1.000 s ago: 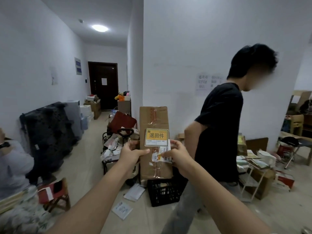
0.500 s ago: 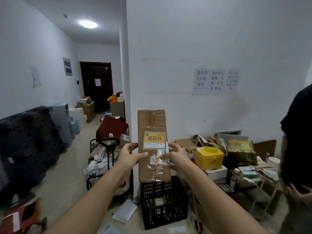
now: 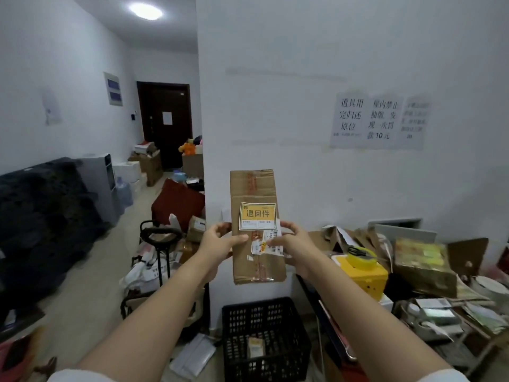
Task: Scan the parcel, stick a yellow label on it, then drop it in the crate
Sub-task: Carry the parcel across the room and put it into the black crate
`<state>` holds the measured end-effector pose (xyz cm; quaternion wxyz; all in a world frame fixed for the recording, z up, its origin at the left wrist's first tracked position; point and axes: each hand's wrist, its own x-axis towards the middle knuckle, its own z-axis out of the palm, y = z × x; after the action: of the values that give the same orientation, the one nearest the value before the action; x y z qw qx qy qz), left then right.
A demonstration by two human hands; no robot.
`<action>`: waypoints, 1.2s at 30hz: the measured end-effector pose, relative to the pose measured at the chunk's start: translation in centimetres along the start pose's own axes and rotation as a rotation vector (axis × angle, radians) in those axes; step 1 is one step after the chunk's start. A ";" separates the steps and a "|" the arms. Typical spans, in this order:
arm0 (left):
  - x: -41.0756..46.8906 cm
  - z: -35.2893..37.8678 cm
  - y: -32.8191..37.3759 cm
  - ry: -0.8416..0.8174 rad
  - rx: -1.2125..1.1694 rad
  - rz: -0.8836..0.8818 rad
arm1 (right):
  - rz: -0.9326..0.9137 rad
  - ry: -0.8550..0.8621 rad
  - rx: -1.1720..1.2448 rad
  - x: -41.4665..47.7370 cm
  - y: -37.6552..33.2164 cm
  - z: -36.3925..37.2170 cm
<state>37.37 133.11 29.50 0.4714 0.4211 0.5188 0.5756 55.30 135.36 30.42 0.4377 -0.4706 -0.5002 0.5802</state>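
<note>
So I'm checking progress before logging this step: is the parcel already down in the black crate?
No, the parcel is held upright by both hands above the black crate.

Labelled parcel (image 3: 257,227) upright between both hands, above black crate (image 3: 264,337).

Brown cardboard, paper labels, black plastic.
Parcel (image 3: 257,244) of matt, creased cardboard, sealed with glossy clear tape printed red; yellow label (image 3: 257,216) of smooth paper, white label (image 3: 268,242) below it wrinkled. Crate (image 3: 264,337) of black plastic lattice, dull sheen. Yellow box (image 3: 363,275) of smooth plastic. Wall (image 3: 303,133) painted white, matt, slightly scuffed, with paper notices (image 3: 380,121) stuck on. Floor (image 3: 91,277) pale, smooth, faintly glossy. Door (image 3: 165,122) of dark wood.
</note>
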 end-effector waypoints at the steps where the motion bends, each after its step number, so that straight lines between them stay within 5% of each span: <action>1: 1.4 0.2 -0.4 -0.008 0.003 -0.008 | 0.021 0.008 -0.002 1.4 0.3 -0.2; 24: 41.5 -1.5 -7.7 -0.072 0.072 -0.195 | 0.231 0.162 0.020 42.2 4.9 4.1; 36: 46.7 -4.1 -25.7 0.112 0.135 -0.445 | 0.460 0.116 -0.009 51.1 20.0 4.7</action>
<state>26.69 178.44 3.30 0.5280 0.2942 0.6615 0.4440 41.05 182.31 5.35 0.3198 -0.6066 -0.3564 0.6347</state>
